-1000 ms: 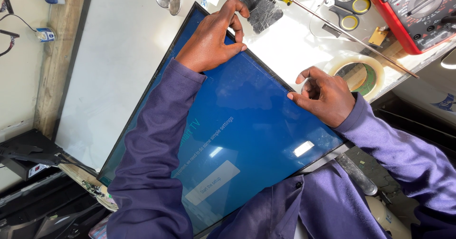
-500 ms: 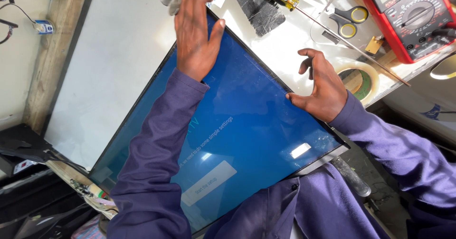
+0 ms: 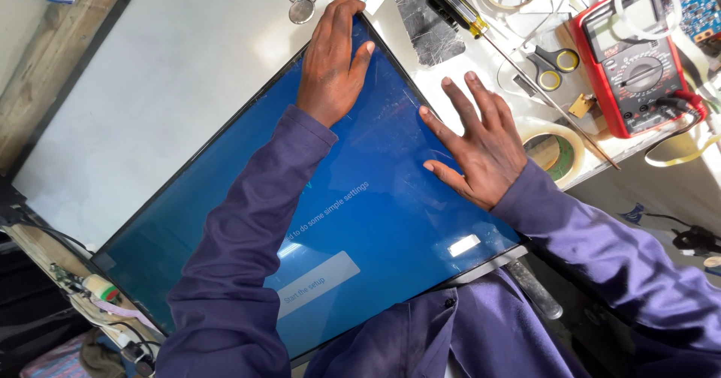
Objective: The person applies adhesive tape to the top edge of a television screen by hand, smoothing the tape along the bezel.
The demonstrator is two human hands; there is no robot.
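Screen [image 3: 225,220], glowing blue, lies flat beneath left hand [image 3: 334,55] and right hand [image 3: 481,141], both open-fingered.

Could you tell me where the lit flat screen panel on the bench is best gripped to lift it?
Probably by the thin dark frame of the screen panel, one hand on each opposite side edge. It lies flat, wide and thin, so edge grips keep fingers off the lit face.

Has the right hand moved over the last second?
Yes. The right hand has left the screen's edge near the tape roll and now lies flat, fingers spread, further onto the blue panel, toward the left hand.
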